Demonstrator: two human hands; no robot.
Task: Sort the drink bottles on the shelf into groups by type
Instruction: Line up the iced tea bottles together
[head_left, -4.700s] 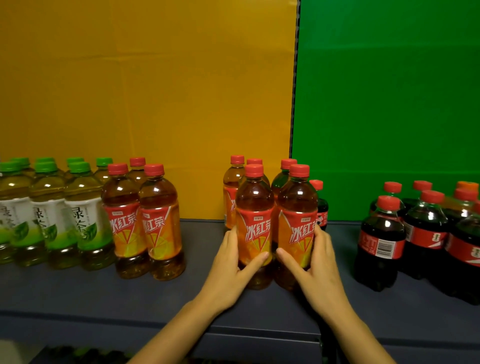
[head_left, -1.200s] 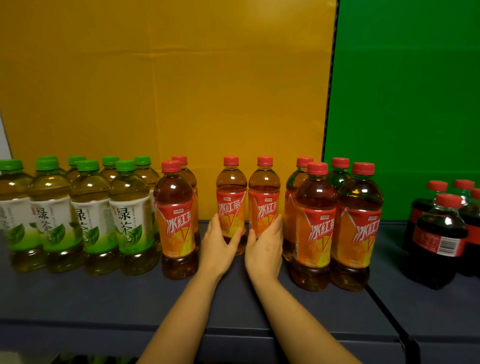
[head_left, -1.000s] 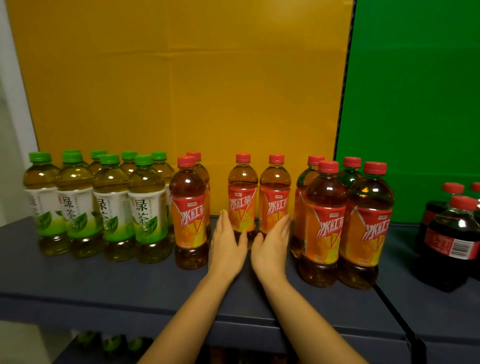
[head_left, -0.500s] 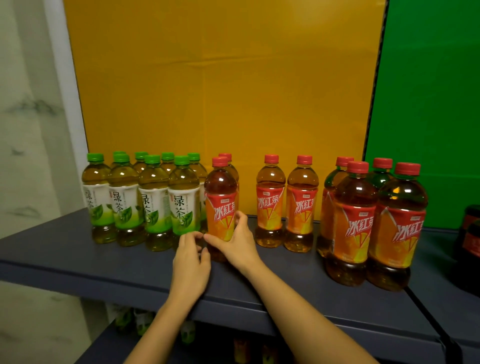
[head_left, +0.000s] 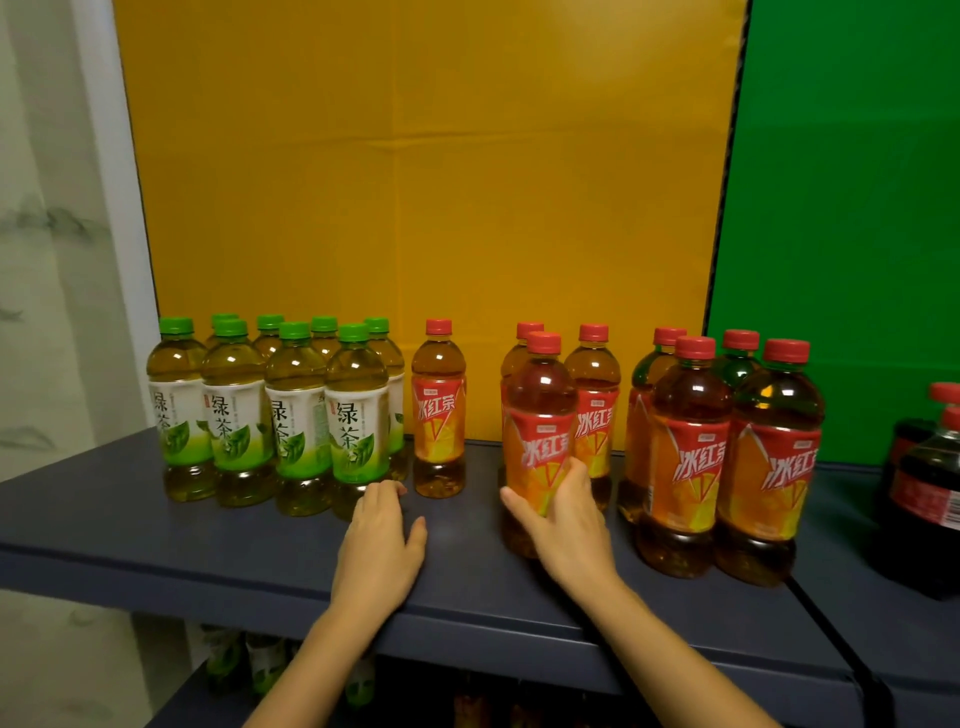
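8 green tea bottles (head_left: 236, 415) stand packed upright at the left end of the shelf (head_left: 104, 509). Just right of them, cut off from its own kind, stands 1 lone iced tea bottle (head_left: 439, 415), its long axis vertical, set back from the shelf's front edge. The left hand (head_left: 382, 540) lies on the board with fingers relaxed and holding nothing. Its fingertips are just beside the base of the front green tea bottle, and I cannot tell whether they touch it. The lone bottle is ahead and slightly right of that hand, so the left hand is plainly the nearer one. Across a gap, the right hand (head_left: 569, 514) is wrapped round the lower body of the held iced tea bottle (head_left: 537, 415), which is upright in front of 2 back iced tea bottles (head_left: 595, 395). Further right are 4 red-capped bottles (head_left: 691, 447) in a tight cluster, then cola bottles (head_left: 930, 467) at the frame's edge. I judge the lone bottle must travel rightward to join its group.
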